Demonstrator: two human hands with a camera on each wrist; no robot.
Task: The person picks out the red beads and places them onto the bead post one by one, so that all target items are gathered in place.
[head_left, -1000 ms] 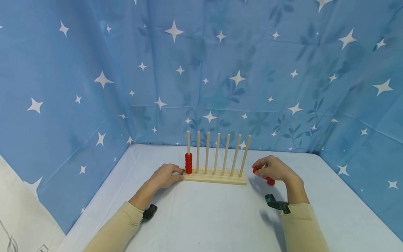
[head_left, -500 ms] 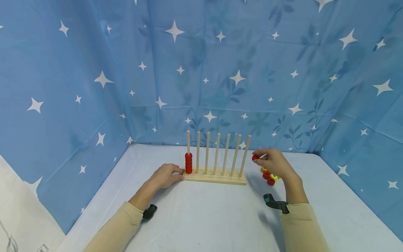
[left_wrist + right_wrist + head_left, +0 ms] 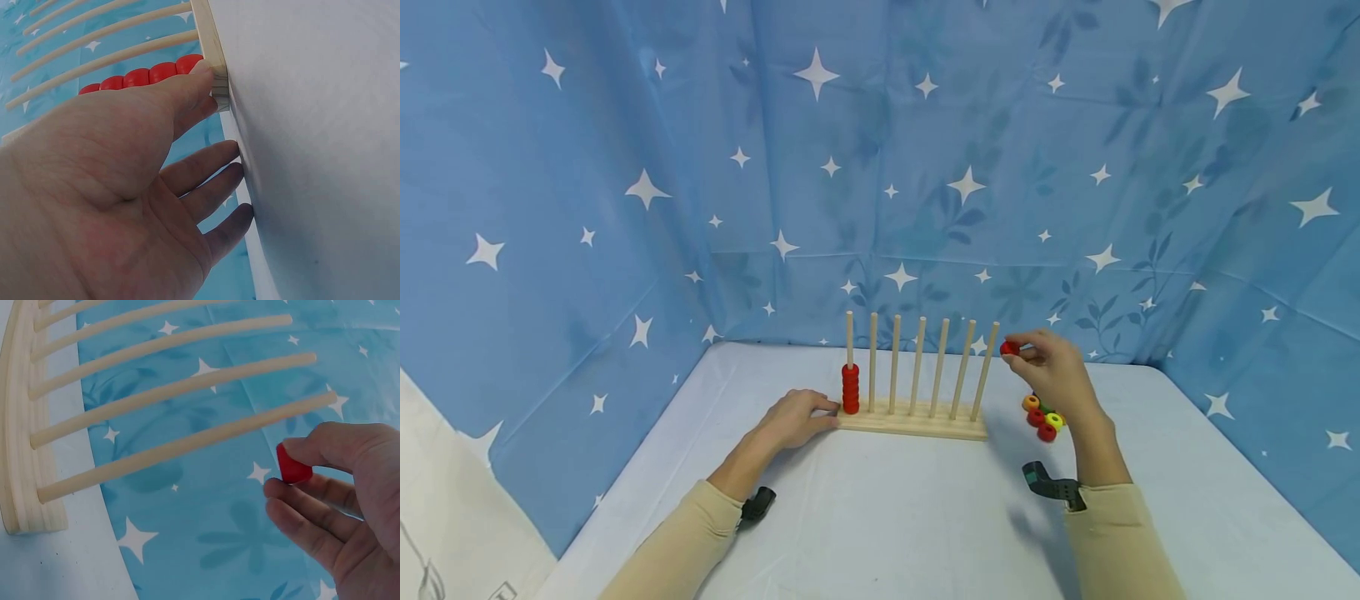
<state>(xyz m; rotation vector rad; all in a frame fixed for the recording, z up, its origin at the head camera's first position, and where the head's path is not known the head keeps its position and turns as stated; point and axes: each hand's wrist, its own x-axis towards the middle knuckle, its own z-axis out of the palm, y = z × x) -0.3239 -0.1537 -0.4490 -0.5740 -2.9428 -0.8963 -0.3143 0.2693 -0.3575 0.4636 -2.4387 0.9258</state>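
Note:
A wooden peg rack (image 3: pixel 917 427) with several upright pegs stands mid-table. Red beads (image 3: pixel 850 389) are stacked on its leftmost peg; the other pegs are bare. My left hand (image 3: pixel 793 418) pinches the left end of the base between thumb and index finger, its other fingertips down at the tabletop in the left wrist view. A red bead (image 3: pixel 294 465) is pinched between the thumb and fingers of my right hand (image 3: pixel 1051 371). That hand is raised off the table, just right of the tip of the rightmost peg (image 3: pixel 187 445).
Below my right hand lies a small cluster of loose beads, among them an orange bead (image 3: pixel 1032 403), a yellow bead (image 3: pixel 1055 422) and a red bead (image 3: pixel 1047 433). A white cloth covers the table (image 3: pixel 880 517). A blue star-patterned curtain (image 3: pixel 925 242) hangs around its back and sides.
My right hand has lifted up from the loose beads with the red bead, to about the height of the peg tips, uncovering the cluster. My left hand and the rack stay put.

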